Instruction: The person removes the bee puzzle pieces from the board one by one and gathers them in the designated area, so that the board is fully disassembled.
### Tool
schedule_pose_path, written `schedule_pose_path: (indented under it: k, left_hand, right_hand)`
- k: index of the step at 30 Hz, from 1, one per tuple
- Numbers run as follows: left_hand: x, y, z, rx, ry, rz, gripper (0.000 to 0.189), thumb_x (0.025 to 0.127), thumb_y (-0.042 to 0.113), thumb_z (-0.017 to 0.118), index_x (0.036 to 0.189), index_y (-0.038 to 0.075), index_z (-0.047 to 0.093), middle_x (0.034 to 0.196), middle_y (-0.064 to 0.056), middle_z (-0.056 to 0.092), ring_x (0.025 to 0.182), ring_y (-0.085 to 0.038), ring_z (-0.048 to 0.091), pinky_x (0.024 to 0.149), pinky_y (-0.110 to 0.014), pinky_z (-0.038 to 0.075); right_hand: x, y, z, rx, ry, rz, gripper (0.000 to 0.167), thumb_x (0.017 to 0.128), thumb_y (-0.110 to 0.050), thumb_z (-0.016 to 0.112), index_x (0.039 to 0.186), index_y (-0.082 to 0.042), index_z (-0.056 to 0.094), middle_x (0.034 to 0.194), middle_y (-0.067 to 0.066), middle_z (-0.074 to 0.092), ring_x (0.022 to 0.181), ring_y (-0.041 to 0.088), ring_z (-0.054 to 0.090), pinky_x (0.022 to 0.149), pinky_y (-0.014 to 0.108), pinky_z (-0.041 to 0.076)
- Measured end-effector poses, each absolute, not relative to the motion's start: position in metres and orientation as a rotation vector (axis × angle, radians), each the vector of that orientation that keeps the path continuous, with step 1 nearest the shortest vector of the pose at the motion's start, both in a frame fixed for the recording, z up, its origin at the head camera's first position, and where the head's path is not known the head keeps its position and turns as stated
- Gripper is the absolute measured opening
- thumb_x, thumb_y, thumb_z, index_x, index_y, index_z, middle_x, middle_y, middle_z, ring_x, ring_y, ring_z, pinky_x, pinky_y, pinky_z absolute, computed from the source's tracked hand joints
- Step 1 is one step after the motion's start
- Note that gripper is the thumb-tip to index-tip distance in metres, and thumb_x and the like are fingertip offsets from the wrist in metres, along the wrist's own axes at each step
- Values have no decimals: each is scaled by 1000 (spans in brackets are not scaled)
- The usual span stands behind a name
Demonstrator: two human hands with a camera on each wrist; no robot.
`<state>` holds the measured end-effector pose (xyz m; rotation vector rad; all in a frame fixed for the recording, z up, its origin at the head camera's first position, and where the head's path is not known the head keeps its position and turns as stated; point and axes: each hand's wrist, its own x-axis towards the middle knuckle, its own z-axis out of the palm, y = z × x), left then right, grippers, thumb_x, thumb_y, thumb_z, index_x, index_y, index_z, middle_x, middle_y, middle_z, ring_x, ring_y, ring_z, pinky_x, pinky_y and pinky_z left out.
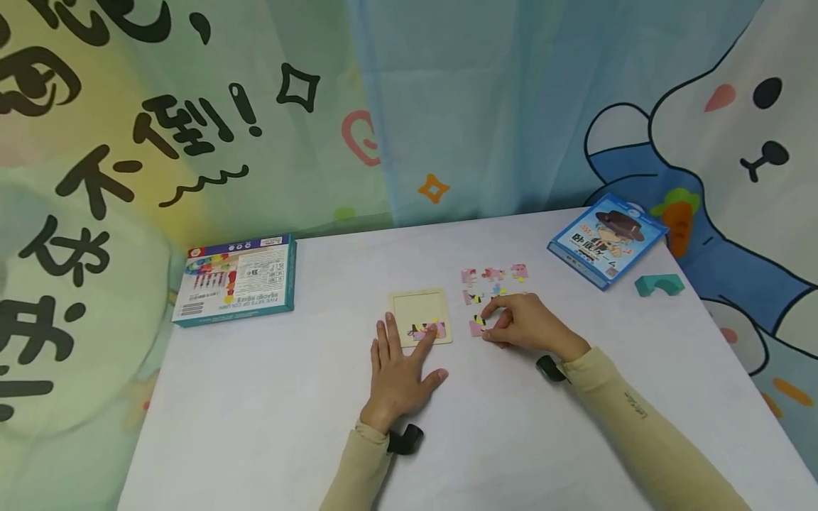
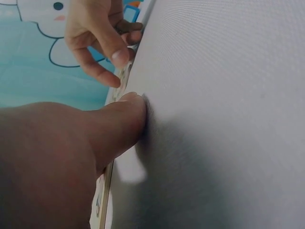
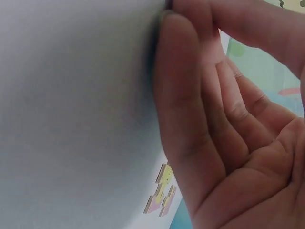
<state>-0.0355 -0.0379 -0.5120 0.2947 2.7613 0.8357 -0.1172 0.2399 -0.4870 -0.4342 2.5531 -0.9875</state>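
Note:
A small square puzzle tray [image 1: 417,305] with a pale raised rim lies on the table, holding a few joined pink-and-yellow pieces [image 1: 418,331] along its near edge. My left hand [image 1: 399,376] is spread flat, its fingertips resting on the tray's near left part and on those pieces; its thumb [image 2: 126,117] points right over the cloth. To the right lie several loose puzzle pieces [image 1: 492,274] in rows. My right hand [image 1: 527,323] pinches the sides of the nearest puzzle piece [image 1: 476,328] between thumb and index finger at table height. That piece is partly hidden by the fingers.
A flat box [image 1: 233,280] with a teal edge lies at the back left. At the back right is a blue box [image 1: 607,241], with a teal arch-shaped block [image 1: 660,284] beside it near the table's right edge. A printed curtain [image 1: 486,106] hangs behind the white table [image 1: 255,411].

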Motion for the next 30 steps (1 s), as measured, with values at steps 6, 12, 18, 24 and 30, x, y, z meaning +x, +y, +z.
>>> schedule_pose_path:
  k: [6, 12, 18, 24, 30]
  left_hand:
    - [-34, -38, -517, 282, 2779, 809, 75, 99, 55, 66, 165, 33, 39, 174, -29, -18, 163, -48, -15, 129, -67, 2]
    - [-34, -38, -509, 265, 2744, 827, 75, 99, 51, 69, 165, 30, 41, 174, -31, -17, 162, -50, -15, 129, -68, 1]
    - [-35, -36, -504, 270, 2739, 819, 74, 100, 49, 68, 165, 30, 41, 174, -31, -15, 162, -50, -14, 129, -67, 2]
    - [-35, -37, -505, 269, 2745, 830, 75, 98, 51, 70, 164, 30, 42, 174, -32, -14, 162, -51, -14, 129, -68, 3]
    - [-35, -37, -505, 281, 2747, 847, 76, 97, 51, 71, 165, 31, 41, 173, -33, -14, 161, -53, -14, 128, -69, 3]
  right_hand:
    - [-117, 240, -490, -446, 2559, -989, 29, 86, -20, 89, 108, -8, 74, 68, -8, 70, 61, 9, 64, 62, 27, 51]
    - [-117, 236, -491, -457, 2604, -959, 27, 87, -21, 88, 105, -9, 73, 68, -7, 68, 60, 9, 60, 62, 26, 49]
    - [-117, 236, -488, -446, 2623, -953, 26, 89, -19, 87, 107, -8, 73, 70, -4, 66, 60, 10, 58, 61, 26, 47]
    - [-117, 236, -488, -462, 2625, -963, 25, 90, -18, 86, 109, -8, 72, 71, -2, 66, 60, 9, 57, 60, 25, 46]
    - [-116, 236, -491, -451, 2627, -967, 26, 91, -19, 85, 111, -8, 72, 72, -2, 65, 62, 10, 55, 60, 26, 45]
